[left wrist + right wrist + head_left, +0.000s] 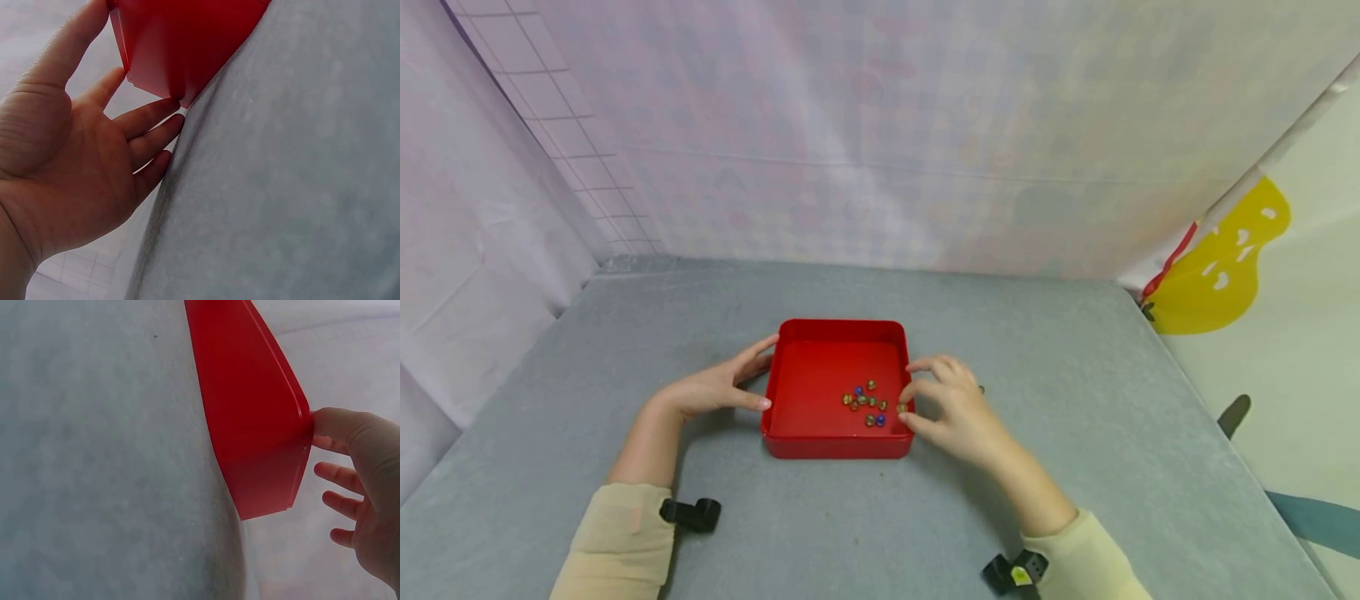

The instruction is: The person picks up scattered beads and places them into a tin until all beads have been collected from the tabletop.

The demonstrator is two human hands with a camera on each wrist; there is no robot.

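Observation:
A square red tray point(820, 375) lies on the grey cloth, with several small glass marbles point(862, 400) gathered on its right side, mostly amber-green and a couple blue. My left hand point(718, 390) rests against the tray's left wall, thumb at the rim and fingers extended; the left wrist view shows its fingertips touching the red wall point(181, 44). At the right rim, my right hand point(951, 408) pinches an amber-green marble point(902, 408) between thumb and index finger. In the right wrist view these two fingers reach over the tray's edge point(262, 431), which hides the marble.
Another small marble point(981, 389) shows on the table just beyond the right hand, partly hidden by it. The grey cloth point(820, 533) covers the table. Pale curtains point(850, 125) hang behind and at both sides. A tiny dark speck point(882, 474) lies in front of the tray.

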